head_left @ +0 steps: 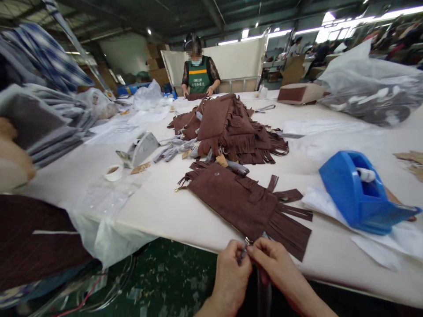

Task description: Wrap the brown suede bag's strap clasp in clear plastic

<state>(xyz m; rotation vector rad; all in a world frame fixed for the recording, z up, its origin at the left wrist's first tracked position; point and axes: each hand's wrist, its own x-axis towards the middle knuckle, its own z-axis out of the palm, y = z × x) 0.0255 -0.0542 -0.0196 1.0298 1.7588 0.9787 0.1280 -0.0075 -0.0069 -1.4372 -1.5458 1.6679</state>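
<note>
A brown suede fringed bag (241, 200) lies flat on the white table (165, 207), its fringe toward the right. At its near corner, by the table edge, my left hand (231, 277) and my right hand (271, 264) meet, fingertips pinched together on a small metal fitting (246, 246) with a strap end. A dark strap (262, 290) hangs down below my hands. Behind the bag rises a pile of the same brown fringed bags (231, 127).
A blue tape dispenser (360, 191) sits right on white paper. A grey dispenser (139, 149), a tape roll (113, 172) and clear plastic bags (105, 211) lie left. A person in a green apron (199, 72) works at the far end. Folded fabric (42, 127) is stacked left.
</note>
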